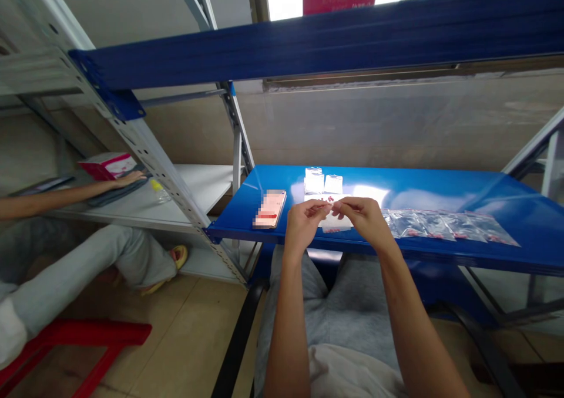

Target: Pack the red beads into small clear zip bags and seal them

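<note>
My left hand (pixel 304 221) and my right hand (pixel 363 217) meet fingertip to fingertip above the blue shelf, both closed in a pinch. Whatever lies between the fingertips is too small to make out. Below them is a white sheet (pixel 335 221), partly hidden by my hands. Just behind the fingertips, a few small red pieces (pixel 330 198) rest on it. Two small stacks of clear plastic bags (pixel 314 182) lie farther back. To the right of my right hand, several flat zip bags (pixel 440 225) overlap in a row, with red pieces inside.
A phone (pixel 269 209) with a lit screen lies left of my hands. The blue shelf (pixel 423 186) has a beam (pixel 308 49) above it and a metal upright (pixel 163 178) at its left. Another person's hand (pixel 130 179) rests on folded cloth at the white shelf (pixel 202 189).
</note>
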Available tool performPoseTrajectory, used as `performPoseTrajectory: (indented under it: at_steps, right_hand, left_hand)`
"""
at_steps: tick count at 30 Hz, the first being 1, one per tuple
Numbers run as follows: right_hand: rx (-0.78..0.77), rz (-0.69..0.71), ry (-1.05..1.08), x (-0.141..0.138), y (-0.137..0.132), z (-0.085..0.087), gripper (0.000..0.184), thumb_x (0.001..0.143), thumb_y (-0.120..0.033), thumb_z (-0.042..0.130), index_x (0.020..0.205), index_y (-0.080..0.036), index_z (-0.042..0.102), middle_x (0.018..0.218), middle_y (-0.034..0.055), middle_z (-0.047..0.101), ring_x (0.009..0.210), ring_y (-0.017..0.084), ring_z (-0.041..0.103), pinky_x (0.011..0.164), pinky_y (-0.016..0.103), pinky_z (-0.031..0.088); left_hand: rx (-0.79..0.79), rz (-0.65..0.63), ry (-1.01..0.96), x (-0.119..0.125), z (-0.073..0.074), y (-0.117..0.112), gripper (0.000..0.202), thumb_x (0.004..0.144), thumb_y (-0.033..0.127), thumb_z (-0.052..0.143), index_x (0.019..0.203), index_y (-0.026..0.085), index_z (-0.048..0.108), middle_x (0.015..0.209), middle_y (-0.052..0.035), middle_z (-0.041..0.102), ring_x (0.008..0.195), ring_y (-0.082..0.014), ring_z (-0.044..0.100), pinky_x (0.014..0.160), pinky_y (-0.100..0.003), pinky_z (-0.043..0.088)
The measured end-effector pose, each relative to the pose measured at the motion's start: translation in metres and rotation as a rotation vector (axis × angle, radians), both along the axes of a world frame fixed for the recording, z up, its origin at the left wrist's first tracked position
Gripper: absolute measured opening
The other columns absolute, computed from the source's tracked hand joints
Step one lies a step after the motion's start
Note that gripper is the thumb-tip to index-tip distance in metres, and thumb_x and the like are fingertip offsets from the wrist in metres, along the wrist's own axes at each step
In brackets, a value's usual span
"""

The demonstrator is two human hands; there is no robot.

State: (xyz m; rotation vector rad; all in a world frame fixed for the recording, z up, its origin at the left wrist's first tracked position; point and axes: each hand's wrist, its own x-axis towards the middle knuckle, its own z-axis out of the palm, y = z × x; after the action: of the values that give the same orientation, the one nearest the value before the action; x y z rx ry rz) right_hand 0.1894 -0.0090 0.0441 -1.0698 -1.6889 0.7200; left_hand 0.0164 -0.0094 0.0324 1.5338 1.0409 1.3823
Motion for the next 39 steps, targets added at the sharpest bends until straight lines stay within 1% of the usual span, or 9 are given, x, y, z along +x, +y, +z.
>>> performPoseTrajectory:
  at_steps: [4, 6, 12, 18, 23, 27, 32, 36, 39]
  right_hand:
    - [-0.043, -0.018, 0.077, 0.006, 0.001, -0.001, 0.033, 0.09, -0.048, 0.063, 0.076, -0.02, 0.073, 0.07, 0.0047, 0.071, 0.067, 0.02, 0.065, 0.066, 0.032, 0.05]
    - [-0.076, -0.012, 0.123, 0.009, 0.002, -0.002, 0.036, 0.089, -0.052, 0.064, 0.078, -0.019, 0.072, 0.069, 0.0051, 0.071, 0.064, 0.019, 0.063, 0.061, 0.03, 0.048]
    - [-0.11, -0.032, 0.192, 0.014, 0.004, -0.004, 0.038, 0.087, -0.055, 0.065, 0.089, -0.017, 0.072, 0.077, 0.0075, 0.073, 0.063, 0.017, 0.063, 0.05, 0.027, 0.039]
    - [-0.207, 0.02, 0.153, 0.014, 0.002, -0.006, 0.045, 0.081, -0.043, 0.071, 0.118, -0.019, 0.065, 0.076, 0.0044, 0.074, 0.072, 0.02, 0.069, 0.053, 0.026, 0.043]
    - [-0.234, 0.072, 0.096, 0.018, 0.006, -0.013, 0.037, 0.076, -0.035, 0.071, 0.109, -0.019, 0.066, 0.076, 0.0035, 0.074, 0.067, 0.019, 0.067, 0.055, 0.027, 0.047]
    - [-0.209, -0.034, 0.085, 0.027, 0.01, -0.021, 0.036, 0.077, -0.037, 0.07, 0.107, -0.019, 0.065, 0.07, 0.0024, 0.072, 0.062, 0.018, 0.065, 0.054, 0.027, 0.047]
    - [-0.15, -0.252, -0.051, 0.065, 0.032, -0.032, 0.041, 0.073, -0.04, 0.073, 0.107, -0.018, 0.066, 0.079, 0.0066, 0.075, 0.068, 0.023, 0.071, 0.058, 0.03, 0.048]
    - [-0.144, -0.497, -0.316, 0.106, 0.075, -0.032, 0.031, 0.069, -0.039, 0.076, 0.091, -0.016, 0.073, 0.076, 0.0087, 0.076, 0.072, 0.025, 0.071, 0.065, 0.032, 0.049]
    - [-0.163, -0.563, -0.516, 0.127, 0.108, -0.033, 0.027, 0.07, -0.034, 0.076, 0.087, -0.014, 0.075, 0.079, 0.0094, 0.077, 0.079, 0.026, 0.073, 0.072, 0.032, 0.049]
  left_hand:
    - [-0.027, -0.041, -0.072, 0.006, -0.004, 0.003, 0.031, 0.086, 0.033, 0.073, 0.115, 0.021, 0.076, 0.098, -0.0071, 0.078, 0.09, -0.0207, 0.073, 0.081, -0.03, 0.055]
    - [-0.067, -0.026, -0.076, 0.009, -0.01, 0.005, 0.038, 0.083, 0.032, 0.077, 0.119, 0.021, 0.073, 0.099, -0.0078, 0.078, 0.091, -0.0214, 0.074, 0.081, -0.03, 0.056]
    - [-0.099, -0.125, -0.053, 0.014, -0.02, 0.01, 0.021, 0.083, 0.032, 0.075, 0.097, 0.016, 0.073, 0.077, -0.0052, 0.074, 0.078, -0.0197, 0.073, 0.077, -0.03, 0.056]
    - [-0.083, -0.013, -0.091, 0.015, -0.015, 0.01, 0.02, 0.084, 0.036, 0.073, 0.089, 0.017, 0.071, 0.076, -0.0037, 0.073, 0.069, -0.0186, 0.072, 0.065, -0.027, 0.053]
    - [-0.121, 0.036, -0.166, 0.018, -0.018, 0.011, 0.023, 0.085, 0.035, 0.072, 0.099, 0.017, 0.071, 0.08, -0.0041, 0.073, 0.07, -0.0179, 0.072, 0.064, -0.026, 0.054]
    - [-0.135, -0.019, -0.188, 0.025, -0.026, 0.014, 0.029, 0.08, 0.026, 0.076, 0.107, 0.017, 0.072, 0.088, -0.0052, 0.073, 0.077, -0.0177, 0.072, 0.07, -0.027, 0.057]
    - [-0.147, -0.019, -0.097, 0.066, -0.03, 0.034, 0.026, 0.082, 0.009, 0.067, 0.107, 0.016, 0.068, 0.084, -0.0038, 0.07, 0.072, -0.0157, 0.07, 0.069, -0.027, 0.055]
    - [-0.101, 0.084, 0.099, 0.115, -0.028, 0.071, 0.038, 0.079, 0.005, 0.066, 0.114, 0.018, 0.063, 0.082, -0.0017, 0.07, 0.072, -0.015, 0.069, 0.071, -0.025, 0.052]
    - [-0.075, 0.19, 0.249, 0.143, -0.031, 0.1, 0.05, 0.076, 0.002, 0.067, 0.122, 0.018, 0.057, 0.087, -0.0041, 0.072, 0.082, -0.0182, 0.069, 0.076, -0.027, 0.051]
